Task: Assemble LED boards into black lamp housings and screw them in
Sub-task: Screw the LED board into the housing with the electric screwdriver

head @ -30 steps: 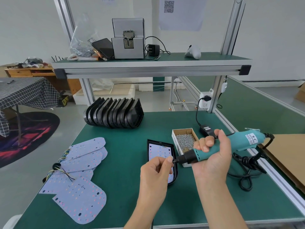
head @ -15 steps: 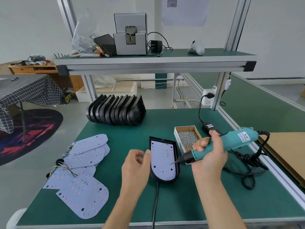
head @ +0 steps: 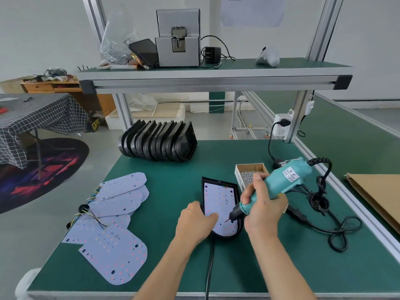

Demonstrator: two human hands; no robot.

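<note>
On the green table [head: 173, 191] a black lamp housing [head: 237, 231] lies flat, near the middle. An LED board [head: 218, 198] sits inside it, white side up.

The left hand [head: 194, 224] rests on the housing's left edge, at about 9 o'clock from the board. Its fingers lie across the board's near-left part and press it down; they curl only a little and grip nothing.

The right hand [head: 264, 208] is wrapped tight around a blue-green electric screwdriver [head: 279, 185]. The tool tilts, and its thin tip [head: 226, 221] touches the board near the rounded near end, at about 5 o'clock on the board.

A small box of screws [head: 249, 176] stands just beside the housing, at 1 o'clock from it. The screwdriver's black cord [head: 337, 230] loops on the table at 3 o'clock.

More loose LED boards [head: 114, 252] lie in a pile at 9 o'clock, well apart from the housing. A row of empty black housings [head: 158, 141] stands on edge at 11 o'clock, at the far side of the table.
</note>
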